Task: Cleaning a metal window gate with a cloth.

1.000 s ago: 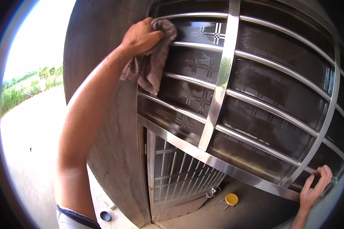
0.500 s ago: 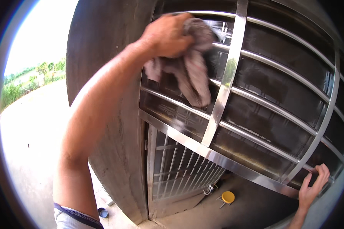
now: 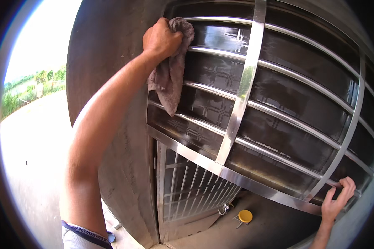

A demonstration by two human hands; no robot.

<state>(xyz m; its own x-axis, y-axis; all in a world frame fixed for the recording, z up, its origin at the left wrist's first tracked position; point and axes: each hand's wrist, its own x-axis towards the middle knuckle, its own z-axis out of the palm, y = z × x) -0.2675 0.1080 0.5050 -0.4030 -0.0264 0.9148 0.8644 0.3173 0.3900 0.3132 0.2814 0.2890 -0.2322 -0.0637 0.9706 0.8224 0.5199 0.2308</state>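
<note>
My left hand [image 3: 160, 39] is closed on a grey-brown cloth [image 3: 173, 81] at the upper left of a metal window grille [image 3: 246, 74]. The cloth hangs down from the fist across the grille's left edge, over several bars, its lower tip just past a low bar. Dark patterned glass [image 3: 286, 87] lies behind the shiny bars. At the lower right, the fingers of my right hand [image 3: 337, 201] are curled around a low metal bar [image 3: 333, 182] near the grille's corner.
A rough concrete pillar [image 3: 112, 166] stands left of the grille. Below hangs a barred metal door [image 3: 195, 186], with a yellow stool [image 3: 245, 216] on the floor beyond it. A blue container [image 3: 111, 237] sits by the pillar's foot. Bright ground and greenery [image 3: 33, 89] lie outside.
My left hand has moved left with the cloth, from over the glass to the grille's left edge. The right hand stays at its bar. The view has shifted slightly.
</note>
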